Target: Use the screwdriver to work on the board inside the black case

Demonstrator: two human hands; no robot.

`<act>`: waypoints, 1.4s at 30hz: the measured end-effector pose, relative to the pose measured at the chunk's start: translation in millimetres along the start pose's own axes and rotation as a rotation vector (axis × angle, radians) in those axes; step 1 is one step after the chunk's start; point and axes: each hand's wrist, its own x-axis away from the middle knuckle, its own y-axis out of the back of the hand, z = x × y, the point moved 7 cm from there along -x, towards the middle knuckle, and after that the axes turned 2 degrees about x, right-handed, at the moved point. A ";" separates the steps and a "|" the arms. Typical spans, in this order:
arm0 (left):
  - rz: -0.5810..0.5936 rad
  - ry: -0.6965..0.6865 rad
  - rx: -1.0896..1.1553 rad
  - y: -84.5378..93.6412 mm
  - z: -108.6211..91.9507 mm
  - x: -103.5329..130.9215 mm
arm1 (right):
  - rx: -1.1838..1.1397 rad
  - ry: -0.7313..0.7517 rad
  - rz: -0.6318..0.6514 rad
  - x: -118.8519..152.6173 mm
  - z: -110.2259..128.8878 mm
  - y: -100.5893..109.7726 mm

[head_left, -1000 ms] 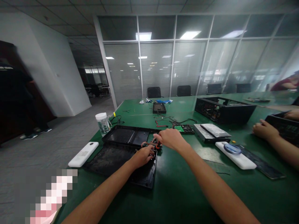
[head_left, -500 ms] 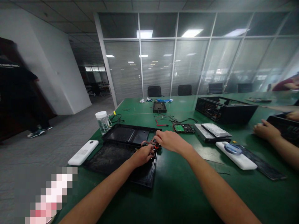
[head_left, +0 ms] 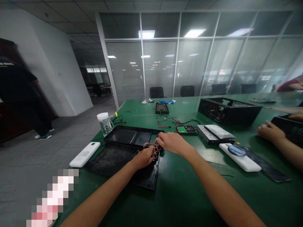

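A black plastic casing lies open on the green table, its shallow tray (head_left: 118,136) behind a flat dusty panel (head_left: 111,157). My left hand (head_left: 145,157) is closed at the right edge of that panel, fingertips pinched together; what sits between them is hidden. Just beyond it, thin reddish wires (head_left: 147,145) loop over the tray's right corner. My right hand (head_left: 174,143) grips a small black-and-orange tool handle (head_left: 159,147) from above, close to the left fingertips. The tool's lower end is too small to make out.
Left of the casing are a white power bank (head_left: 85,154) and a clear jar (head_left: 104,124). To the right lie a circuit board (head_left: 186,129), a metal drive box (head_left: 213,135) and another white device (head_left: 239,157). Another person's hand (head_left: 271,130) touches a black case at far right.
My hands stay almost in place, with the right hand's grip on the tool shifting only slightly. At far left, a person in dark clothes has moved a little.
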 end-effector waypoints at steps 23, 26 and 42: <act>-0.037 -0.047 -0.038 5.2 -7.0 2.8 | -0.089 -0.050 -0.073 4.8 -38.0 15.0; 0.046 -0.102 -0.039 4.6 -12.1 4.9 | -0.404 -0.088 -0.153 7.6 -79.9 23.8; -0.115 0.012 -0.079 84.4 27.7 -3.0 | -1.261 0.151 0.102 85.0 18.5 -81.6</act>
